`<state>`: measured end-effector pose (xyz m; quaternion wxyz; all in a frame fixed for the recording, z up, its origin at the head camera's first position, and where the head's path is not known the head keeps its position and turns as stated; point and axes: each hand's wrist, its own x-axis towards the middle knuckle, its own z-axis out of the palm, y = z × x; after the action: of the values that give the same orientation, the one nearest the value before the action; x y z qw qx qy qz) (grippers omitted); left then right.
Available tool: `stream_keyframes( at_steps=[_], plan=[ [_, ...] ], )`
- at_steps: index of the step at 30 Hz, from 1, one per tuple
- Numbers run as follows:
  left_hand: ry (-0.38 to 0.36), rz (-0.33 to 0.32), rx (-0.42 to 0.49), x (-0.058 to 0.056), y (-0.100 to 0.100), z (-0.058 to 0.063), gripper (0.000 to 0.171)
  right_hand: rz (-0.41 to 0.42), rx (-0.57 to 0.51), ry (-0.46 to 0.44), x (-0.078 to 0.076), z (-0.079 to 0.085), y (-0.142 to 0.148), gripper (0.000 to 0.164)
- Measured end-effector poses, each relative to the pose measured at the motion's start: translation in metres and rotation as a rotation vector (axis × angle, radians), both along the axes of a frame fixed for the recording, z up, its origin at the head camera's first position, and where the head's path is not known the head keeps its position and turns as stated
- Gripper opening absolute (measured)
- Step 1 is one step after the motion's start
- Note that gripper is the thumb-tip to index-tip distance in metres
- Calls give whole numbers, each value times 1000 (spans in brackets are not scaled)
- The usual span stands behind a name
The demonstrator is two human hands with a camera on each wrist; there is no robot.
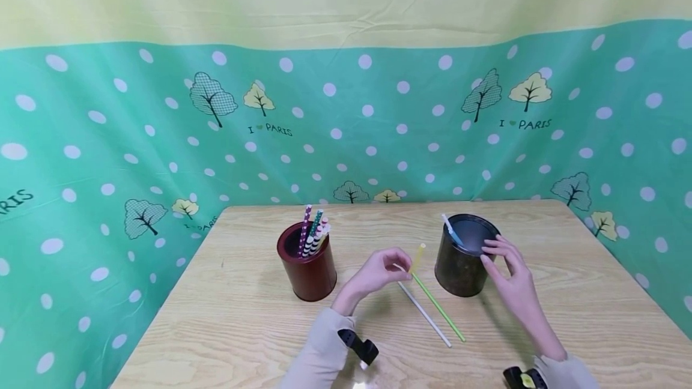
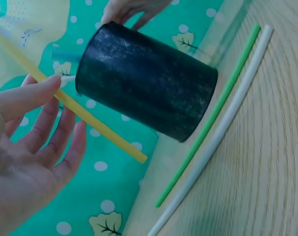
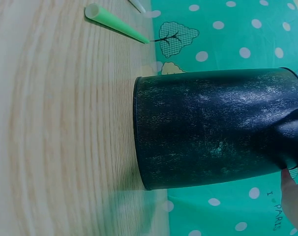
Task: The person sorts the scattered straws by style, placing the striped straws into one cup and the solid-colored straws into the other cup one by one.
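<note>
A yellow straw [image 2: 104, 130] is pinched between the thumb and fingers of my left hand [image 1: 385, 270], held up left of the black cup [image 1: 459, 272]. The cup stands upright, a blue-and-white straw [image 1: 453, 232] leaning inside it against the left of its rim. My right hand [image 1: 510, 278] grips the cup at the right of its rim, thumb toward the front; the right wrist view shows only part of that hand [image 3: 292, 199]. Below the left hand, a green straw [image 1: 439, 306] and a white straw [image 1: 424, 315] lie on the table.
To the left stands a dark red cup [image 1: 309, 278] holding several patterned straws [image 1: 312, 236], some striped, some dotted. The wooden table [image 1: 232, 293] backs onto a green dotted curtain [image 1: 367, 110] printed with trees.
</note>
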<state>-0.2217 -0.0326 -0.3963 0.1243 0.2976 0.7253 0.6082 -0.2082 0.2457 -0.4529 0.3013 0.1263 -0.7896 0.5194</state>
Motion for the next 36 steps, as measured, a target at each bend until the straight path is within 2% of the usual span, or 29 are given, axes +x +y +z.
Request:
stream_keyframes(
  at_steps=[3, 6, 11, 15, 20, 22, 26, 29, 32, 36],
  plan=[
    [-14, 21, 45, -1, 2, 1, 17, 2, -5, -27, 12, 20, -10, 21],
    [-30, 45, 100, -3, 6, -1, 17, 8, 4, 3, 3, 4, -2, 22],
    [-58, 113, 172, -10, 13, -8, 18, 10, 0, 29, -22, -36, 19, 26],
    [-82, 150, 234, -11, 18, -5, 20, -2, -10, 30, -30, -48, 24, 27],
    [-73, 139, 354, -9, 25, 5, 22, 11, -29, 28, -28, -48, 24, 27],
    [-64, 131, 391, -9, 28, 10, 24, 30, -34, 47, -25, -42, 22, 27],
    [-68, 139, 454, -9, 35, 20, 26, 43, -27, 49, -8, -10, 7, 23],
    [-70, 165, 505, -8, 40, 25, 26, 20, -7, 16, 7, 16, -7, 21],
    [-67, 191, 568, -9, 46, 28, 25, 12, -3, -4, 12, 24, -12, 20],
    [-68, 223, 627, -8, 52, 31, 24, 6, -8, -11, 13, 24, -13, 21]
  ],
)
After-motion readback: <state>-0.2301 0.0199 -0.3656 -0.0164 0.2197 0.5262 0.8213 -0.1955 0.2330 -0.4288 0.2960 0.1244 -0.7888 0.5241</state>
